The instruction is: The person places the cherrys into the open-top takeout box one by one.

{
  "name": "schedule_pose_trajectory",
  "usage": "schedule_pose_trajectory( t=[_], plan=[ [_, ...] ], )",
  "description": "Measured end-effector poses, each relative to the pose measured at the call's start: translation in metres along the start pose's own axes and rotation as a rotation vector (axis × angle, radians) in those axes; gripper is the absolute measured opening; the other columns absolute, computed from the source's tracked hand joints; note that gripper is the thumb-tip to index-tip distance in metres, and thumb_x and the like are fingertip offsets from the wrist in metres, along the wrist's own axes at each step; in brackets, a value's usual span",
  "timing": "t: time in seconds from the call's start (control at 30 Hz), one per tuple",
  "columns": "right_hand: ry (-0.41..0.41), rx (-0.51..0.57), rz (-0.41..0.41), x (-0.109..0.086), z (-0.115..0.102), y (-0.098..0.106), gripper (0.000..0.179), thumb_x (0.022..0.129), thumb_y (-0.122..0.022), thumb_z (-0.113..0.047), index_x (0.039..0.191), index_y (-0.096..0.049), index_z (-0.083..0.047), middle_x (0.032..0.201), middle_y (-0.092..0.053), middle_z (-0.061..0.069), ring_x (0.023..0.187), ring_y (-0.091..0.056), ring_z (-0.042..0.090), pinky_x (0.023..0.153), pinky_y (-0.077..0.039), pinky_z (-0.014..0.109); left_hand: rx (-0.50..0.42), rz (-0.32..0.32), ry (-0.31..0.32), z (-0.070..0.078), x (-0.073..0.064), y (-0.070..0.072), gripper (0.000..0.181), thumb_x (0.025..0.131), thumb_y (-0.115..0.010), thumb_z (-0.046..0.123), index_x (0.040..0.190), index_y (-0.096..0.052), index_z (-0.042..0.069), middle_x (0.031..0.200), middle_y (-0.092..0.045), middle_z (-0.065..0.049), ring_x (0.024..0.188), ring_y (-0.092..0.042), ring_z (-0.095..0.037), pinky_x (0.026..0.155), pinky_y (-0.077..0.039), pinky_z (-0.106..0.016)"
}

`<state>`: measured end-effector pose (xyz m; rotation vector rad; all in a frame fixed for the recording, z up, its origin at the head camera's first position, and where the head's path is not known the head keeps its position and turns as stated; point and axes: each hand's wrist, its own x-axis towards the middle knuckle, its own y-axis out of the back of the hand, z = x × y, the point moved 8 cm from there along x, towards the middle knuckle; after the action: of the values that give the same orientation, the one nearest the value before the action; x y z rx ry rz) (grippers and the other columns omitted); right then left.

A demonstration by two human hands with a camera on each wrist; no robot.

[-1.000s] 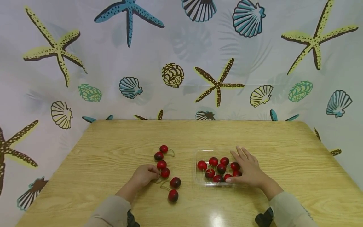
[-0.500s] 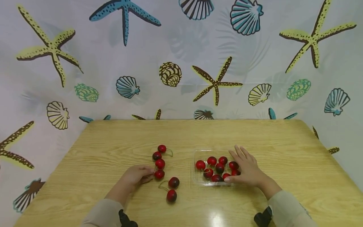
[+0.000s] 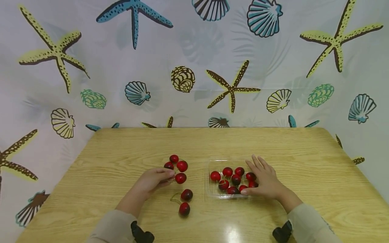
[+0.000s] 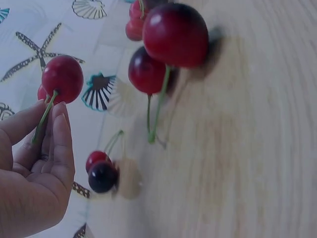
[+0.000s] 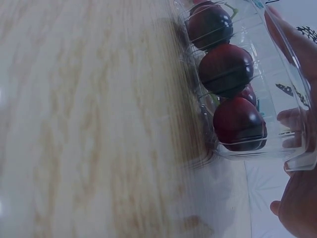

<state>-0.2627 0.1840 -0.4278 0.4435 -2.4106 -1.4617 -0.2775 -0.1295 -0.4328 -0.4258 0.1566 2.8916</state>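
Observation:
Raised off the table, a pair of red cherries (image 3: 180, 178) hangs from my left hand (image 3: 155, 180), whose thumb and fingertips pinch the green stems (image 4: 45, 116). In the left wrist view one held cherry (image 4: 62, 78) largely covers the other. My right hand (image 3: 265, 182) rests across the right end of a clear plastic container (image 3: 212, 194), thumb at the front rim and fingers spread fairly straight. Several dark red cherries (image 3: 236, 179) lie inside it. The right wrist view shows the container wall (image 5: 277, 64) with part of the hand behind it.
One cherry pair (image 3: 169, 165) lies behind the left hand. Another pair (image 3: 184, 209), stems joined, lies in front, left of the container. All stand on a wood-grain table (image 3: 136, 145), with a shell-and-starfish patterned cloth (image 3: 115, 67) behind it.
My left hand has taken the middle cherry pair by its stems, drawn it left, then lifted it slightly up and right. The right hand stays at the container.

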Motion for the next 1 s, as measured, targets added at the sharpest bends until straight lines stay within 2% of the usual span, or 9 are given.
schedule_pose_trajectory(
  t=[0.23, 0.5, 1.0],
  plan=[
    [0.002, -0.005, 0.007, 0.0, 0.0, 0.0, 0.095, 0.065, -0.063, -0.056, 0.134, -0.025, -0.003, 0.14, -0.009, 0.021, 0.126, -0.002, 0.037, 0.093, -0.009, 0.061, 0.015, -0.072, -0.034, 0.016, 0.005, -0.024, 0.025, 0.082, -0.059, 0.013, 0.096, -0.058, -0.007, 0.082, -0.06, -0.005, 0.08, -0.058, -0.016, 0.075, -0.048, -0.028],
    [0.008, -0.007, 0.009, 0.0, -0.002, 0.001, 0.095, 0.065, -0.064, -0.055, 0.134, -0.026, -0.002, 0.14, -0.01, 0.021, 0.126, -0.003, 0.038, 0.093, -0.01, 0.061, 0.102, -0.178, -0.077, 0.029, 0.015, -0.054, 0.024, 0.082, -0.059, 0.013, 0.095, -0.06, -0.007, 0.081, -0.06, -0.005, 0.077, -0.057, -0.015, 0.074, -0.048, -0.029],
    [0.024, 0.004, 0.02, 0.0, -0.002, 0.001, 0.096, 0.065, -0.062, -0.057, 0.134, -0.025, 0.0, 0.139, -0.01, 0.023, 0.125, -0.003, 0.038, 0.092, -0.009, 0.062, 0.187, -0.261, -0.074, 0.038, 0.029, -0.103, 0.018, 0.084, -0.054, 0.006, 0.095, -0.06, -0.007, 0.084, -0.062, -0.007, 0.08, -0.059, -0.019, 0.074, -0.049, -0.03]
  ],
)
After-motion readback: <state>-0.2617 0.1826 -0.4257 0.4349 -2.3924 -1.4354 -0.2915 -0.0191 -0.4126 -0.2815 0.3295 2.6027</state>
